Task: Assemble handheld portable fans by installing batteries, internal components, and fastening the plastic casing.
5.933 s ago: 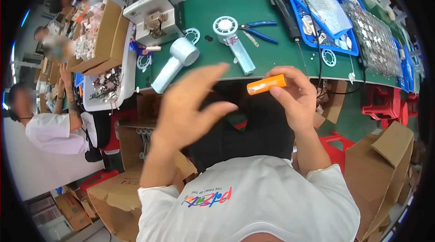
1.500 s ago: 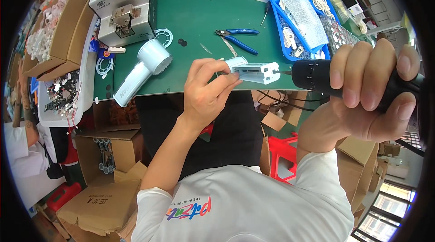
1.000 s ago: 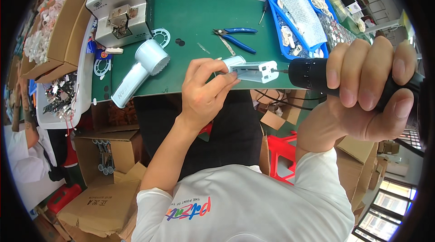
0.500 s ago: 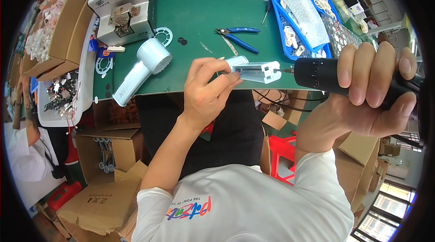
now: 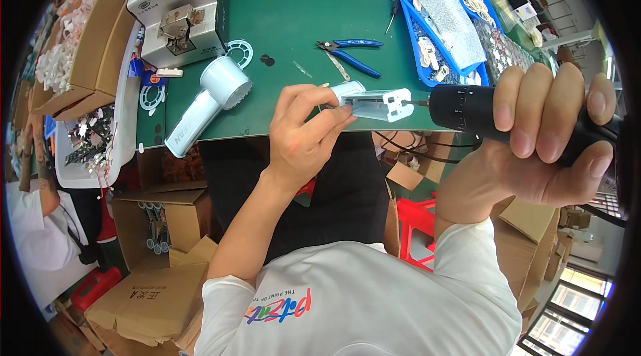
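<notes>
At the table's near edge, my left hand (image 5: 299, 132) pinches a light blue plastic housing (image 5: 374, 108) by its left part. Its white, notched end points right. My right hand (image 5: 544, 132) is wrapped around a black electric screwdriver (image 5: 461, 108), held level. The thin bit reaches left to the white end of the housing; whether it sits in a screw is too small to tell. Left of my left hand lies a light blue handheld fan (image 5: 208, 106) with a round head and a tapering handle.
Blue-handled cutters (image 5: 354, 57) lie beyond my hands on the green table (image 5: 294, 19). A grey metal machine (image 5: 180, 12) stands at the far left. Blue trays (image 5: 427, 79) with white parts are at the right. A white bin (image 5: 127, 149) and cardboard boxes (image 5: 143, 302) flank me.
The screwdriver and my right hand have shifted very slightly left. My left hand and the housing look almost unmoved.
</notes>
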A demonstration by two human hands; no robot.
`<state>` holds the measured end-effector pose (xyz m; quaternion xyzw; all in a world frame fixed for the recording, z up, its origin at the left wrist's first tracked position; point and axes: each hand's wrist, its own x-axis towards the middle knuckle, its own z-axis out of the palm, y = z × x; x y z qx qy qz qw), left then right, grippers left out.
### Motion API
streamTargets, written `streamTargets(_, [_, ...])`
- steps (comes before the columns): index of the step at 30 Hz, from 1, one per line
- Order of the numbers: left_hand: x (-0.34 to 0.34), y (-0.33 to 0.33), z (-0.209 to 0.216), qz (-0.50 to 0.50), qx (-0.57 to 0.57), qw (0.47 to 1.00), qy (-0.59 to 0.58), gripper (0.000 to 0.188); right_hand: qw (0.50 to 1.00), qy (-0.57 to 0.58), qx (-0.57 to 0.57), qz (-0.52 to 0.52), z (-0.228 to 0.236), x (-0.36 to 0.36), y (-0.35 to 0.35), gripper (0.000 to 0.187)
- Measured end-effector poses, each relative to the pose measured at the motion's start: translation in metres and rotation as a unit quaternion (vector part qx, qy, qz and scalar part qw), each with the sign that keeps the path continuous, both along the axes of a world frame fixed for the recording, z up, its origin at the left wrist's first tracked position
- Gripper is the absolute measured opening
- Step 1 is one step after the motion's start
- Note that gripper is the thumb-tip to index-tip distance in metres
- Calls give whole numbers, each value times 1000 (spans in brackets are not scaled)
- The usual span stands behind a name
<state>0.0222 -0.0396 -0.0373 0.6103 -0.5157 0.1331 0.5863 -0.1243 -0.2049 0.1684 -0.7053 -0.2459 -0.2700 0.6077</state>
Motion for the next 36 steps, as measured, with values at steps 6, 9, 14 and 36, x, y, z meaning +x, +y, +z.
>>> streamTargets(6, [1, -1, -1, 5, -7, 1000, -2, 15, 999, -9, 0, 33, -1, 7, -2, 37])
streamTargets(9, [1, -2, -2, 8, -14, 1000, -1, 13, 999, -7, -1, 37, 0, 8, 0, 37])
streamTargets(14, [2, -3, -6, -1, -41, 999, 25, 13, 1000, 6, 4, 25, 3, 7, 2, 37])
streamTargets(36, [-1, 0, -6, -6, -42, 999, 33, 14, 999, 29, 12, 38, 6, 6, 1, 39])
